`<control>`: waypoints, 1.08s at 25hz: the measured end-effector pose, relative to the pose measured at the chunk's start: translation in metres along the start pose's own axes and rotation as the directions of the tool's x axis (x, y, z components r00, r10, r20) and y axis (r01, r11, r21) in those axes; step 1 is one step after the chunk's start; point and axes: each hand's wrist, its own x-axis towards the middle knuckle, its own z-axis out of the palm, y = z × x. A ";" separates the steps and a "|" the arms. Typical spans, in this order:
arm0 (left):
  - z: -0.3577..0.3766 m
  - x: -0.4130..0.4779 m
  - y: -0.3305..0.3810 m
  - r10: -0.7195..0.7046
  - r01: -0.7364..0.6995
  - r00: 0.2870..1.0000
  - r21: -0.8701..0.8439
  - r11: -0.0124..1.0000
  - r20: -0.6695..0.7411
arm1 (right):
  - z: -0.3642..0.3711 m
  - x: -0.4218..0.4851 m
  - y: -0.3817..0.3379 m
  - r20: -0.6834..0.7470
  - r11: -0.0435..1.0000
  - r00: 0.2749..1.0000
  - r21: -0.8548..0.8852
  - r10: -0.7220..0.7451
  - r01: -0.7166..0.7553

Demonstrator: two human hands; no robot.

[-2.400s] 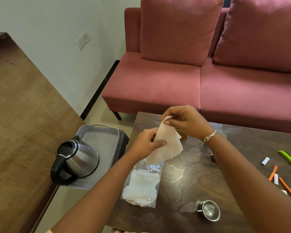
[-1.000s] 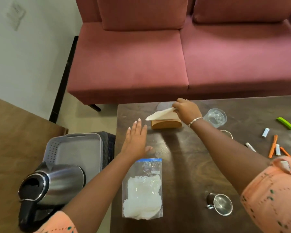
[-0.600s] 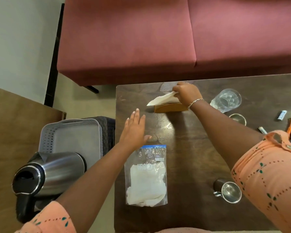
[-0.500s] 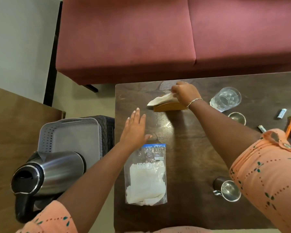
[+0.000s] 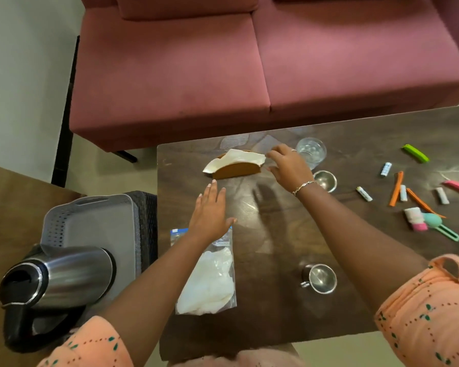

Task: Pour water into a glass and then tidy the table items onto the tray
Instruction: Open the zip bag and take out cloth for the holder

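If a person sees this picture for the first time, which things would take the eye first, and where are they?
First the big pink sofa behind the dark table. Then the two hands over the table's left part: the right hand, open, beside the white napkin in its brown holder, and the left hand, flat. The steel kettle on the grey tray shines at lower left.

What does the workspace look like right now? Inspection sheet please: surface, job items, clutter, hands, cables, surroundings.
Surface: dark wooden table, glare patches near the middle.
Job's things: glass upright at the far edge; grey tray on a stand left of the table, steel kettle on its near end.
Clutter: napkin in a wooden holder; bag of napkins; two steel cups; clips and small tubes at right.
Hands: left hand flat, open, empty; right hand open beside the holder, fingers spread.
Cables: nothing seen.
Surroundings: pink sofa, pale wall.
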 end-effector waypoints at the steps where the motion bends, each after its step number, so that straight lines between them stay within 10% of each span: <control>1: 0.005 -0.002 0.008 0.006 -0.006 1.000 -0.004 1.000 0.007 | -0.002 -0.015 0.010 -0.008 1.000 1.000 0.003 0.005 -0.005; 14: 0.065 -0.002 0.103 0.122 -0.119 0.984 -0.033 0.992 0.127 | 0.003 -0.187 0.116 0.032 0.843 0.880 0.273 0.474 -0.464; 17: 0.069 0.002 0.114 0.118 -0.115 0.983 -0.031 0.993 0.143 | 0.025 -0.236 0.081 0.065 0.474 0.667 0.653 0.742 -0.591; 21: 0.072 0.010 0.125 0.109 -0.103 0.982 -0.047 0.994 0.155 | 0.065 -0.277 0.009 0.564 -0.441 0.218 0.788 0.796 -0.429; 27: 0.077 0.027 0.132 0.097 -0.093 0.979 -0.034 0.995 0.179 | 0.103 -0.255 -0.007 0.808 -0.779 0.093 0.586 0.581 -0.224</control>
